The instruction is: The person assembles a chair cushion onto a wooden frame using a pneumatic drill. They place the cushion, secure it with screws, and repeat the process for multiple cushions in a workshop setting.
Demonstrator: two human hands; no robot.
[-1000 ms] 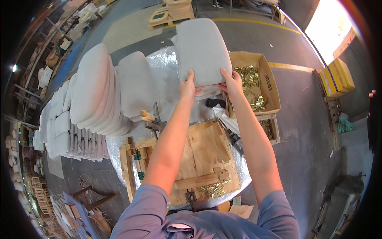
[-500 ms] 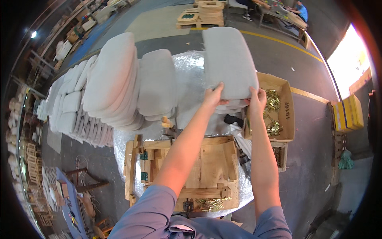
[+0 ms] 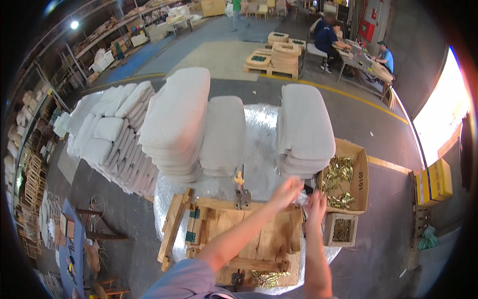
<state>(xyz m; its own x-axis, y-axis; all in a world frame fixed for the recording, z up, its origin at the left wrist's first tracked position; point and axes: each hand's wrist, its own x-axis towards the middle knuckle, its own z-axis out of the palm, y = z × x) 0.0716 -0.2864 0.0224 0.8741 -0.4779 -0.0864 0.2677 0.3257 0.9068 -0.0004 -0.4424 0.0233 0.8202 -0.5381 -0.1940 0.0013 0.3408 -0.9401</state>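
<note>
My left hand is in front of the right-hand stack of grey upholstered seat pads, touching none of it; its fingers are blurred by motion. Just to the right, my right hand has its fingers bent at a white and black bundle between the wooden jig and the cardboard box. What they hold, if anything, is too small to make out. Below my forearms lies the wooden jig, with a toggle clamp at its far edge. The pads stand piled on the plastic-wrapped table.
A cardboard box of brass-coloured hardware stands at the right, with a smaller bin of small fasteners nearer me. Taller pad stacks stand at the left. More hardware lies by the jig's near edge. People work at a far table.
The grey seat pad that both hands held now rests on the right-hand stack. Both hands have let go and drawn nearer, down beside the jig and the box. The view has tilted up.
</note>
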